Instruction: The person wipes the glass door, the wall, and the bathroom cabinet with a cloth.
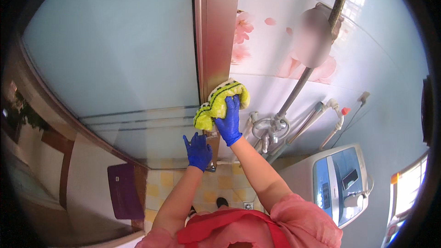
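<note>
My right hand (230,121), in a blue rubber glove, holds a yellow-green cloth (220,105) with dark stripes and a pale edge. The bunched cloth lies against the brownish metal frame (217,41) beside a frosted glass panel (120,48). Lower and to the left is my left hand (198,150), also gloved in blue. Its fingers are apart near the lower part of the frame and the glass edge, with nothing seen in them.
A shower mixer (270,129) with a riser pipe (296,91) is on the tiled wall at right. Beyond it are pipes with a red-handled valve (345,111) and a washing machine (339,182) with a phone (350,179) on its lid. A floor drain (248,206) is below.
</note>
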The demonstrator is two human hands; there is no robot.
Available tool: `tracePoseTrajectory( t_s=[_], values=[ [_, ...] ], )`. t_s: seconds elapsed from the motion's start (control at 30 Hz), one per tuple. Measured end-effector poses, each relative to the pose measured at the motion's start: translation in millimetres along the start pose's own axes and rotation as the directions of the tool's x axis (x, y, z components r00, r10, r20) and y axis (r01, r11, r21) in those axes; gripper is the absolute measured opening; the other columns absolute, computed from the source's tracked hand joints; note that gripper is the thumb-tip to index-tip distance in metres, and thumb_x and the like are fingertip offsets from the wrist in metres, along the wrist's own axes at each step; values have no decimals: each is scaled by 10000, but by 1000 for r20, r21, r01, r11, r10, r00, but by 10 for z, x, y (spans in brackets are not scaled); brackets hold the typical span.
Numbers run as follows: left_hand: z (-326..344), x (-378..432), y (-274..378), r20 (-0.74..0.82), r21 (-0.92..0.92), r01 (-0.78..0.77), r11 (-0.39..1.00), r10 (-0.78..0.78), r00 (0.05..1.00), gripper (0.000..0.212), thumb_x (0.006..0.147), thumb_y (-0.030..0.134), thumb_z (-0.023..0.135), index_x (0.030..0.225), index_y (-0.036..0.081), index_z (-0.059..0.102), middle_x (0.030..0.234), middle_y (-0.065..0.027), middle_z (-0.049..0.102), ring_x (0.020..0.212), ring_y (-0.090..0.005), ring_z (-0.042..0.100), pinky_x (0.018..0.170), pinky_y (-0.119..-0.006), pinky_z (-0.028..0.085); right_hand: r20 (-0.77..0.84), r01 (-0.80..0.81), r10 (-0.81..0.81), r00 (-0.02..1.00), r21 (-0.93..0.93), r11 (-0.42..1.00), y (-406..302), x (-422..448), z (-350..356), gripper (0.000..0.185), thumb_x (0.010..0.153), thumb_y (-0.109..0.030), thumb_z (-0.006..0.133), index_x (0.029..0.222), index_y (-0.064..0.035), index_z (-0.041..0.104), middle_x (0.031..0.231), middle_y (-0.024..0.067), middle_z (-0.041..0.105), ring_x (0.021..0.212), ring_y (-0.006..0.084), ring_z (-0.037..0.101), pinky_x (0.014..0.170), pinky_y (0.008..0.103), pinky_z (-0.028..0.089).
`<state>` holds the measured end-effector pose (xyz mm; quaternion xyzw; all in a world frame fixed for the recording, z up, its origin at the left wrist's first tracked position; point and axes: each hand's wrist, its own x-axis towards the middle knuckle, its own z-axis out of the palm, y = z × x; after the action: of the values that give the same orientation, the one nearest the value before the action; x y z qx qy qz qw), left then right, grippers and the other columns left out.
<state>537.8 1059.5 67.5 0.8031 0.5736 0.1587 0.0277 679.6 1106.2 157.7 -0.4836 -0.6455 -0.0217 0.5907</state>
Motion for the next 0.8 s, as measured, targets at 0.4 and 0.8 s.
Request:
tracePoseTrajectory(
  t_s=[0.4, 0.8],
  values=[
    [-395, -1057, -1, 104, 24, -11, 1000, 8, 995, 396, 795, 238, 600, 1145, 54, 585, 1202, -129, 558, 1280, -254, 392, 1096, -610, 75, 78, -231, 234, 969, 622, 748, -776, -643, -697, 811, 734, -118, 680, 1413, -17, 248, 1372, 112, 366, 1285, 246, 354, 1076, 384, 281],
    [-1244, -2857, 65, -340, -313, 105, 944, -215, 915, 709, 845, 201, 563, 1446, 35, 225, 1497, -168, 233, 1403, -314, 170, 1121, -524, 55, 180, -203, 121, 976, 559, 804, -2055, -2090, -1019, 703, 700, -78, 722, 1319, -32, 391, 1304, 170, 450, 1211, 327, 437, 1035, 422, 320]
  ],
)
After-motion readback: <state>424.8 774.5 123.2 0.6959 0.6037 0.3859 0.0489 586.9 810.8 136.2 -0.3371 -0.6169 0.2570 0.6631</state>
